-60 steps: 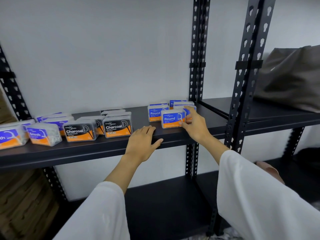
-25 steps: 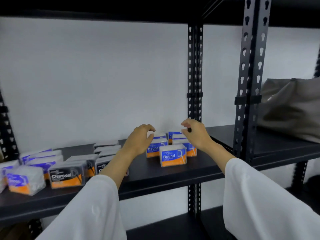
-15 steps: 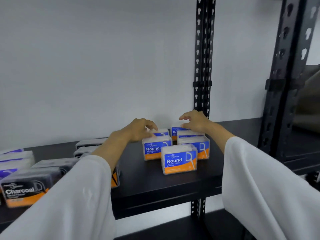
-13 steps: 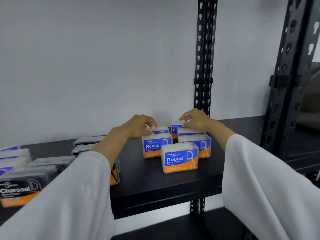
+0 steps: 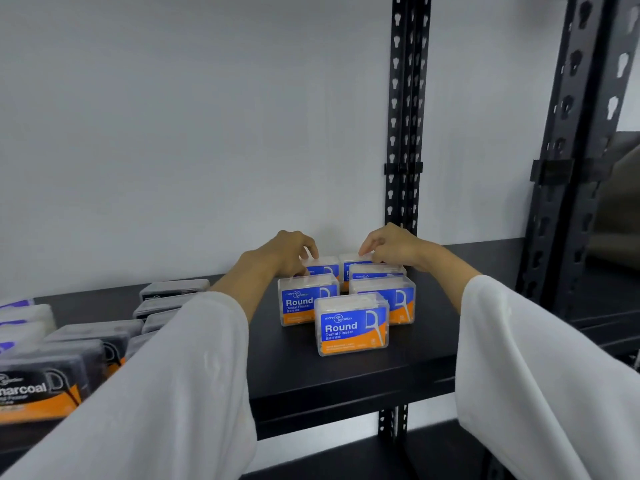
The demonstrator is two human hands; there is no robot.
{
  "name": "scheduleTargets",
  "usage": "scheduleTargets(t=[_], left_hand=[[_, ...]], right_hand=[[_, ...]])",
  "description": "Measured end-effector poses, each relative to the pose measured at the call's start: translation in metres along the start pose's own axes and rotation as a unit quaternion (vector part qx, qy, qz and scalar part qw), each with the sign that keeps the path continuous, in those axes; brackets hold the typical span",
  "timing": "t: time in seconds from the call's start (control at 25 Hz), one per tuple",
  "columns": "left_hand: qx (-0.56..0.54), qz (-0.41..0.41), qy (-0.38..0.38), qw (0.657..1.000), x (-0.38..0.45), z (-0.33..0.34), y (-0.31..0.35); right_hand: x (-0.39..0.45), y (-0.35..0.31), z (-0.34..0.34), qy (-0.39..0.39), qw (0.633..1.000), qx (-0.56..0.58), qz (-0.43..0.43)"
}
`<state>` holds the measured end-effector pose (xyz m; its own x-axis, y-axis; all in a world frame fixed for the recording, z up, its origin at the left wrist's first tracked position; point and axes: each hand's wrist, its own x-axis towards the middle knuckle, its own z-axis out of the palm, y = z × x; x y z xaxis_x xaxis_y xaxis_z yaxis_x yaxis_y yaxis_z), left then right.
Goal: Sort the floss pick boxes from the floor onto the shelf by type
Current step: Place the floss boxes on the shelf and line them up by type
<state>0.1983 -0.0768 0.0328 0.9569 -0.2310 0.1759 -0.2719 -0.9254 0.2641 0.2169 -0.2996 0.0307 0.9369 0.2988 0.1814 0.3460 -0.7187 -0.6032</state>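
Black-lidded boxes: Charcoal floss pick boxes (image 5: pixel 41 386) lie in rows at the left end of the black metal shelf (image 5: pixel 346 382), partly hidden by the left white sleeve (image 5: pixel 166 393); behind them at the far left, blurred white boxes (image 5: pixel 20 323) with purple labels.
Left hand: left hand (image 5: pixel 287 254) reaches to the rear of the Round group, fingers curled down onto the top of the rear-left Round box (image 5: pixel 323 266); whether it truly grips cannot be told.
Round boxes: blue-and-orange Round Dental Flosser boxes (image 5: pixel 351 327) stand upright in a cluster mid-shelf, one in front, the others behind in pairs.
Right hand: right hand (image 5: pixel 391 245) has curled fingertips on the rear-right Round box (image 5: pixel 356 261); grip uncertain.
Upright: perforated black post (image 5: pixel 405 116) behind the right hand.
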Motion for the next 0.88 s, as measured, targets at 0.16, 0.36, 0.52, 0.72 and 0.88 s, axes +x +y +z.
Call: scheduleTargets(t=[0.16, 0.36, 0.52, 0.72, 0.88], left_hand=[[-0.022, 0.009, 0.016, 1.000, -0.006, -0.002, 0.001], [-0.078, 0.045, 0.044, 0.995, -0.029, -0.009, 0.016], [-0.106, 0.050, 0.008, 0.993, -0.053, -0.017, 0.019], [-0.077, 0.029, -0.039, 0.996, -0.068, -0.021, 0.019], [-0.027, 0.020, -0.047, 0.998, -0.066, -0.015, 0.020]], right_hand=[[-0.006, 0.001, 0.002, 0.016, 1.000, 0.010, -0.004], [-0.029, 0.001, -0.001, 0.081, 0.995, 0.017, -0.055], [-0.052, -0.004, -0.008, 0.068, 0.996, 0.010, -0.055], [-0.059, -0.006, -0.008, 0.040, 0.998, -0.037, -0.043], [-0.056, -0.003, -0.007, 0.050, 0.996, -0.052, -0.052]])
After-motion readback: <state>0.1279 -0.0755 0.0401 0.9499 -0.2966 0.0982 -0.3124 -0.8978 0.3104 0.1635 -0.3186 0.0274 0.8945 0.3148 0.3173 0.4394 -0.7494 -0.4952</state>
